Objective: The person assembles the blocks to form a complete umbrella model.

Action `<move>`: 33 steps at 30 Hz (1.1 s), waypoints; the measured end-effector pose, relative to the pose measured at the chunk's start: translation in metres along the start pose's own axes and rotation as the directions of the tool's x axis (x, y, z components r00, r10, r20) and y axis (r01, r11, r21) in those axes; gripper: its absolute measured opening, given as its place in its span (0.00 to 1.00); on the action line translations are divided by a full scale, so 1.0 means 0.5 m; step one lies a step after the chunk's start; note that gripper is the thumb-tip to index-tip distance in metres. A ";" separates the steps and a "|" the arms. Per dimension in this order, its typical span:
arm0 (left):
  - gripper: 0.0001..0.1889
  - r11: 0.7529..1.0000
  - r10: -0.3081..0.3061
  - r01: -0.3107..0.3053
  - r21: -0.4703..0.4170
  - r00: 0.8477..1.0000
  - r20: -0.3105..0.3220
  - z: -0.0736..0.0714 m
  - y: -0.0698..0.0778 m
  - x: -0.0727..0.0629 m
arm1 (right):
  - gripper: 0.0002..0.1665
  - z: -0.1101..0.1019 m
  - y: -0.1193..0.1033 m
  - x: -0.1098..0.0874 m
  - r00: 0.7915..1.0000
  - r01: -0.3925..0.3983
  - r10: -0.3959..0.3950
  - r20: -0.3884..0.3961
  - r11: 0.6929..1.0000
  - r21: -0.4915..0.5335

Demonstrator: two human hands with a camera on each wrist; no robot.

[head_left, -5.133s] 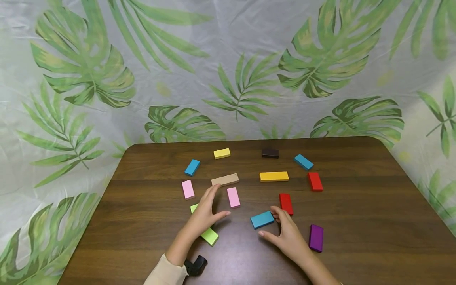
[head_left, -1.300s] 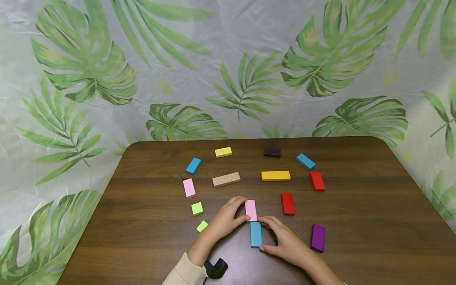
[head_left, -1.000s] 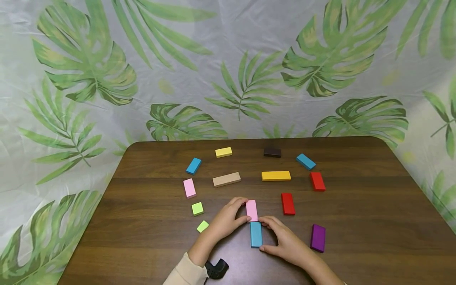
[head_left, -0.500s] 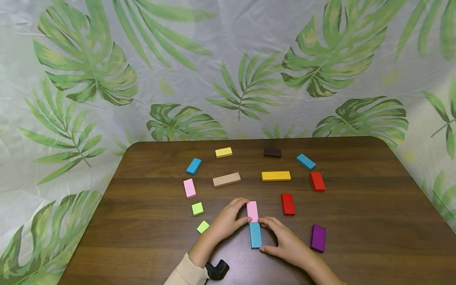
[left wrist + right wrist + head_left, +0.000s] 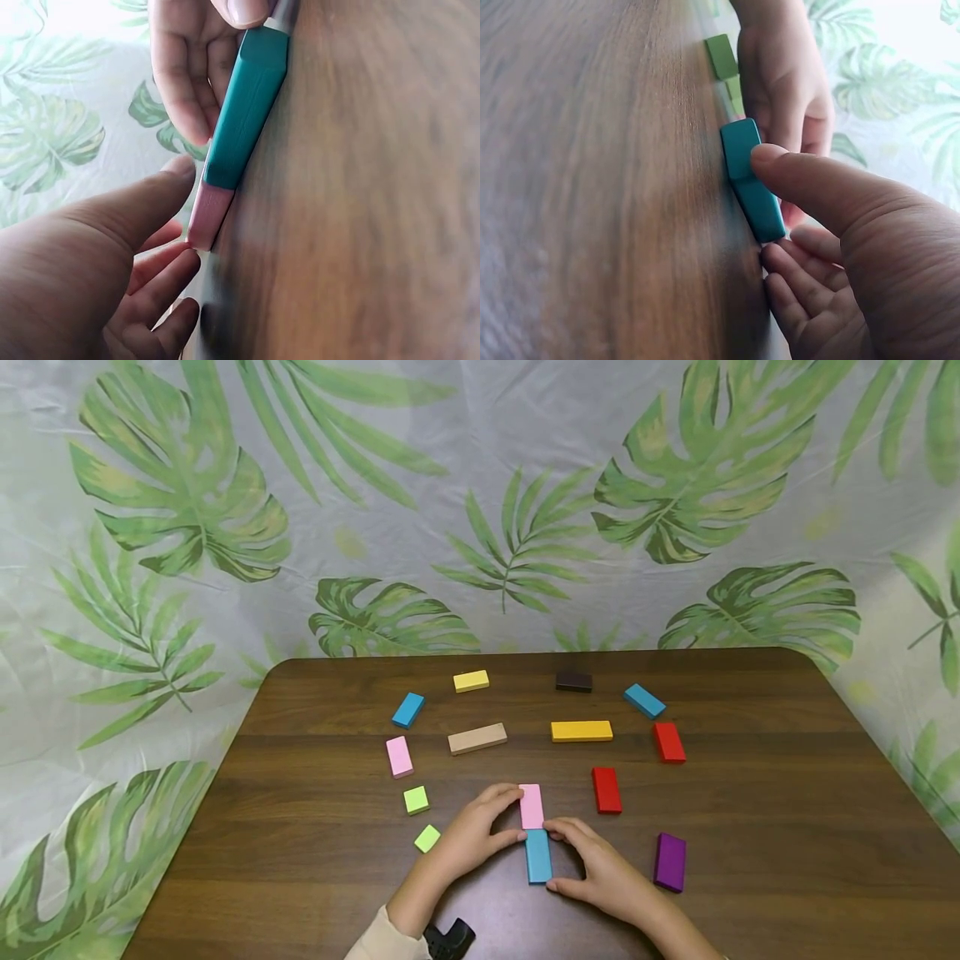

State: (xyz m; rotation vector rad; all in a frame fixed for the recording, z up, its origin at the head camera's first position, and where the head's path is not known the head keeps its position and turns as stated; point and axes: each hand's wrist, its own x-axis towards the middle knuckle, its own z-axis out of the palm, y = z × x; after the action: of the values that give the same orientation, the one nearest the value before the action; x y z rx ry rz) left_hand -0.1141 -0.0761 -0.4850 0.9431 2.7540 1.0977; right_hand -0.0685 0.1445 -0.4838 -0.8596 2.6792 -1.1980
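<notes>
Broad tabletop (image 5: pixel 795 793); blue block (image 5: pixel 538 857) edge touching pink block (image 5: pixel 532 807).

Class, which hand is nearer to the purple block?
Right: the right hand is just left of the purple block; the left hand is farther left, beyond the right hand.

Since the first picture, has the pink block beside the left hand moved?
Yes, the pink block has moved right and nearer the camera, judged against the tan block in the head view.
</notes>
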 end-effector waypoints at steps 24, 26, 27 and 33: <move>0.33 0.998 -0.029 0.027 0.061 0.999 0.039 0.011 0.019 -0.013 | 0.42 -0.001 0.002 0.001 1.000 0.001 0.000 0.015 0.999 -0.041; 0.33 0.998 -0.028 0.026 0.060 0.999 0.037 0.011 0.020 -0.014 | 0.42 -0.001 0.002 0.001 1.000 0.002 -0.002 0.014 0.999 -0.041; 0.33 0.998 -0.027 0.025 0.059 0.999 0.036 0.011 0.021 -0.014 | 0.42 -0.001 0.003 0.001 1.000 0.001 0.000 0.014 0.999 -0.040; 0.33 0.998 -0.021 0.019 0.063 0.999 0.034 0.011 0.023 -0.016 | 0.43 -0.001 0.006 0.004 1.000 -0.025 0.026 0.015 0.999 -0.031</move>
State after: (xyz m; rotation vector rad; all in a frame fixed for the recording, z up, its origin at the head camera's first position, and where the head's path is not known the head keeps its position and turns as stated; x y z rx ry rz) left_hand -0.1003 -0.0706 -0.4833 0.9303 2.7792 0.9879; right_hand -0.0718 0.1457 -0.4854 -0.8329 2.6950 -1.1432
